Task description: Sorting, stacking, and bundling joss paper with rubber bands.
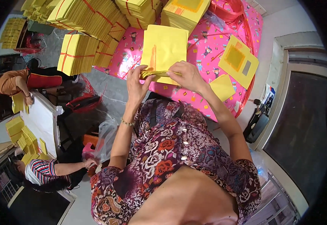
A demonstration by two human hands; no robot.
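Between my two hands I hold a thin stack of yellow paper (158,73), its layered edges turned up toward me. My left hand (136,83) is closed on the left end, thumb on the near side. At the right end, my right hand (189,77) pinches the paper between thumb and fingers. Just beyond and beneath lies a flat pile of larger yellow sheets (167,43) with an orange mark on its left part. Whether these are plain sheets or folded envelopes I cannot tell.
Tied yellow paper bundles (77,56) and a tall stack (184,18) stand on the pink patterned tabletop (204,37). Loose yellow pieces (238,62) lie at right, near red strapping (231,15). Two people work at a white table (39,120) on the left.
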